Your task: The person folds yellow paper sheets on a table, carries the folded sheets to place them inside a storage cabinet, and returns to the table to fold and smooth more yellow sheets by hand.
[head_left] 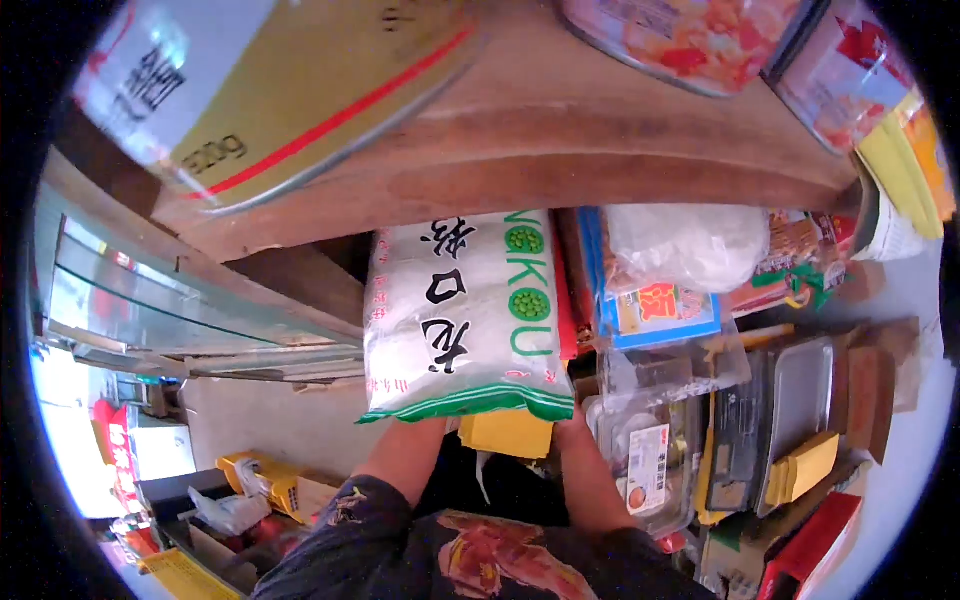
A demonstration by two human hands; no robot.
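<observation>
A large white bag of vermicelli (460, 310) with a green bottom edge, black characters and green lettering lies partly under the wooden shelf board. My left hand (424, 432) is at its near left corner, and my right hand (573, 432) is at its near right corner. Both arms reach beneath the bag, which hides the fingers; the hands appear to support it from below. Between my wrists a yellow piece (506, 436) shows under the bag's edge.
Overhead, a wooden shelf board (560, 180) carries a big can (330, 90) and cans with fruit pictures (690, 40). Right of the bag are plastic-wrapped packets (665, 310), a clear food box (650, 470) and dark trays (745, 430). Glass panes (170, 300) stand left; boxes (270, 480) lie lower left.
</observation>
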